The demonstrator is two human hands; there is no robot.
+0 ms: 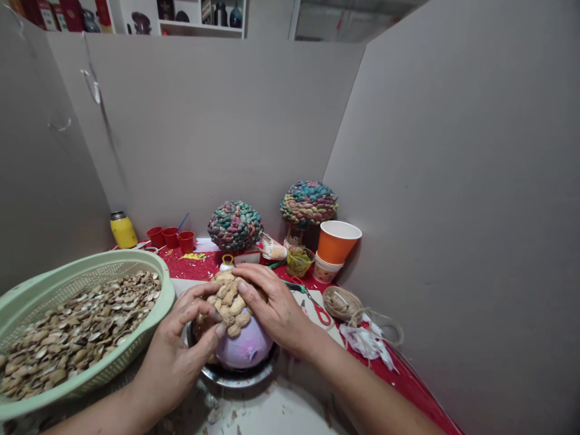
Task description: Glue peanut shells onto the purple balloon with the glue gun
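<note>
A round lilac balloon-like ball [244, 347], its upper part covered with peanut shells [229, 299], sits in a dark metal bowl [240, 382] in front of me. My left hand [188, 329] curves round the ball's left side, thumb and index fingertips close together at the edge of the shells. I cannot see whether a loose shell is between them. Over the top and right side lies my right hand [269, 299], gripping the ball, its thumb against the shells. A light green strainer basket [165, 281] holding many shell halves [86, 326] stands beside my left hand.
Behind are two coloured shell-covered balls [235, 225] [309, 202], red cups [185, 242] and a yellow bottle [123, 231]. At right lie red-handled scissors [322, 315], twine [343, 304], crumpled tissue [369, 343] and an orange paper bucket [336, 244]. Grey panels [453, 181] enclose the table.
</note>
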